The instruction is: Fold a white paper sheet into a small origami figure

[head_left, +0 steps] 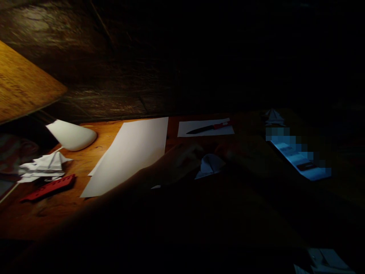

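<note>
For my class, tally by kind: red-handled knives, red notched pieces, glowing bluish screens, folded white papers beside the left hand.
Red-handled knife: 1
Red notched piece: 1
Glowing bluish screen: 1
Folded white paper beside left hand: 1
Total: 4

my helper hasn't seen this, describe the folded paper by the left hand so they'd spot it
Start at the lamp on the far left and go right, past the large white sheet, to the knife. Just below it in the picture, in shadow, is the folded paper. Unlike the other folded papers, it is right by the left hand.

The head camera looks forward and down over a nearby wooden table [83,163].
</note>
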A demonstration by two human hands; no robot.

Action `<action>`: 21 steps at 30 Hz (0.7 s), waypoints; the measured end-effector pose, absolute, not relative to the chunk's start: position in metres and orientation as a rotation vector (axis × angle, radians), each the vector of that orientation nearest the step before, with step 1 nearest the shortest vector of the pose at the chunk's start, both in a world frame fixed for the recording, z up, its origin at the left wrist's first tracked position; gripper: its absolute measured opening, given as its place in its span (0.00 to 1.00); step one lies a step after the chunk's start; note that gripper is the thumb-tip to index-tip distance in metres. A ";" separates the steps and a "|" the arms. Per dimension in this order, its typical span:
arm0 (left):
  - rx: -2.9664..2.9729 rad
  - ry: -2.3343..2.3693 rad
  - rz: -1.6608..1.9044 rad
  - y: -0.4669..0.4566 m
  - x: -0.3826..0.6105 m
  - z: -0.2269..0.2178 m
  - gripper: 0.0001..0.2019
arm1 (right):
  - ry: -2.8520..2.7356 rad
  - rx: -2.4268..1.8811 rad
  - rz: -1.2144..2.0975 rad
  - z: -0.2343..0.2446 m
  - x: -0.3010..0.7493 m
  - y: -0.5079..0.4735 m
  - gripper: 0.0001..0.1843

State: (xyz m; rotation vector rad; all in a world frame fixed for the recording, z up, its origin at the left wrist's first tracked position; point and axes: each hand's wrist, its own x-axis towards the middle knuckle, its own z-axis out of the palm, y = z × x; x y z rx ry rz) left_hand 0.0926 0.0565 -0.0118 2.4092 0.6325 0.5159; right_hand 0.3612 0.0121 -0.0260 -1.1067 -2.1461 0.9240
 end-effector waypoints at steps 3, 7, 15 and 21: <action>2.444 0.683 0.542 0.050 0.099 -0.011 0.11 | -2.160 -1.115 0.989 -0.022 0.357 0.015 0.23; 2.453 0.755 0.599 0.042 0.106 -0.013 0.12 | -2.189 -1.173 0.919 -0.024 0.355 0.017 0.16; 2.539 0.760 0.624 0.036 0.106 -0.013 0.11 | -2.252 -1.200 0.845 -0.023 0.353 0.015 0.09; 2.542 0.778 0.651 0.033 0.107 -0.015 0.11 | -2.282 -1.202 0.736 -0.024 0.351 0.013 0.09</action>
